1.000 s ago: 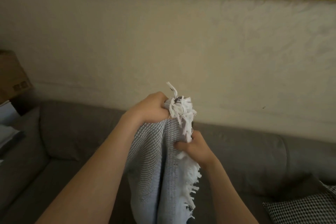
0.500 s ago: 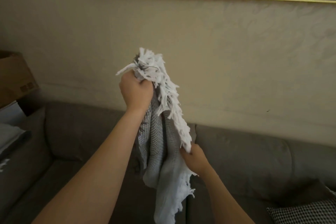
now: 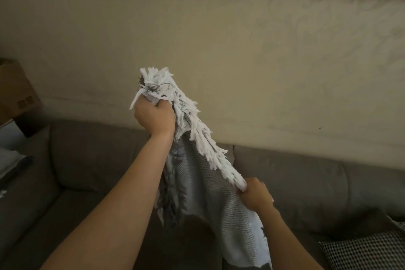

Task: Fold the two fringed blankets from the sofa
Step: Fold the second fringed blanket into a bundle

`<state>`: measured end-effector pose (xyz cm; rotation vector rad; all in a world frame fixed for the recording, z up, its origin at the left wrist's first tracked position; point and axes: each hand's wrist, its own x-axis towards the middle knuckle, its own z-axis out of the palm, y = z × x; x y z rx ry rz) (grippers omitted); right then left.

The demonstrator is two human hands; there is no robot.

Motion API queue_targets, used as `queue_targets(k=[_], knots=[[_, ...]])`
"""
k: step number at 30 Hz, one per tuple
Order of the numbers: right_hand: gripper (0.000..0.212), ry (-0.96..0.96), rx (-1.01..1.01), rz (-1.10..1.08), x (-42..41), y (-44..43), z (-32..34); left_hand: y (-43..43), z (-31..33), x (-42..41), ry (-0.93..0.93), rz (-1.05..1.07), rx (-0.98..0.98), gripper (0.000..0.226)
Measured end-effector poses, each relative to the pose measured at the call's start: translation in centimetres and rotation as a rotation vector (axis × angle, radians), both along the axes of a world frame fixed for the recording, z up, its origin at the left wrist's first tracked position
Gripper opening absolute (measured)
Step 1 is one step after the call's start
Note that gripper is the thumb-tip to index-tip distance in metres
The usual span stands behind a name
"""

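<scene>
Above the sofa (image 3: 306, 184), I saw the left hand (image 3: 154, 116) fisted round the bunched fringe of the pale blanket (image 3: 197, 184); the right hand (image 3: 255, 195) pinched that edge lower, nearer the sofa; sliding it to the corner would, I judged, square the fold.

Bare sofa seat (image 3: 65, 215) open near left, checkered cushion (image 3: 368, 252) blocking near right, cardboard box (image 3: 15, 92) far left, wall (image 3: 241, 61) behind.

Pale grey waffle-weave blanket (image 3: 203, 184) with white fringe (image 3: 188, 116) — grey-brown sofa (image 3: 92, 155), black-and-white checked cushion (image 3: 368, 250).
</scene>
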<state>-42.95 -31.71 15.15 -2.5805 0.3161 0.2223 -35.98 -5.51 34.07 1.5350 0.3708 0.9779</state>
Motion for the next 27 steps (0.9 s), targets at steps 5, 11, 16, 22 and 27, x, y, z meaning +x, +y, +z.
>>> queue_targets(k=[5, 11, 16, 22, 27], knots=[[0.016, 0.021, 0.094, -0.073, -0.6, -2.1, -1.0, 0.5, -0.1, 0.4, 0.007, 0.063, -0.092, 0.030], [0.028, -0.288, 0.346, -0.099, 0.4, 0.2, 2.5, 1.0, -3.3, 0.6, 0.136, -0.072, 0.108, 0.033], [0.023, -0.346, 0.419, 0.012, 1.4, 2.3, 8.4, 2.2, -7.5, -0.2, 0.271, -0.244, -0.127, 0.032], [0.023, -0.335, 0.341, 0.141, 1.9, 4.4, 12.0, 1.4, -9.5, -3.6, 0.518, -0.758, 0.106, 0.015], [0.031, -0.363, 0.273, 0.188, 1.9, 5.9, 12.6, -1.2, -8.5, -4.9, 0.522, -1.215, 0.490, 0.049]])
